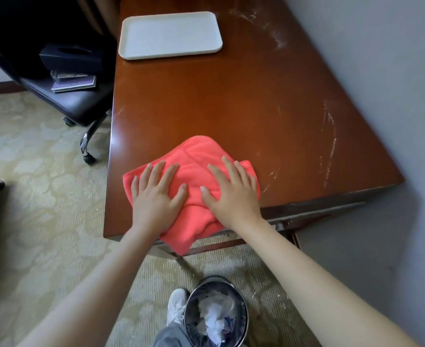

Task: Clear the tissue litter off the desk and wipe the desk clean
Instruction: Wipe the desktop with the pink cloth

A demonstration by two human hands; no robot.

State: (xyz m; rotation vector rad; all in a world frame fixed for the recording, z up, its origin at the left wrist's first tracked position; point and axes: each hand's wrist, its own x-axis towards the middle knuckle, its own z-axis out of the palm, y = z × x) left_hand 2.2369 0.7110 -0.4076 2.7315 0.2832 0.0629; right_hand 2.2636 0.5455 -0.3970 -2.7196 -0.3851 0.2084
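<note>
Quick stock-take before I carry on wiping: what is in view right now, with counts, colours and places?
cloth: one, coral red, near desk edge, corner hanging over
desk: one, reddish-brown wood, white scuffs by the wall
tray: one, off-white, far end of desk
waste bin: one, metal, on floor, holds white tissue
office chair: one, black, left of desk
tissue box: one, black, on chair
left hand: flat on cloth
right hand: flat on cloth

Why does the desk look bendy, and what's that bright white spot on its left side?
Head view: the wide-angle lens curves the desk edges and stretches the arms; the white spot is light glare near the left edge beside the pink cloth; the left hand and right hand look sharp.
</note>
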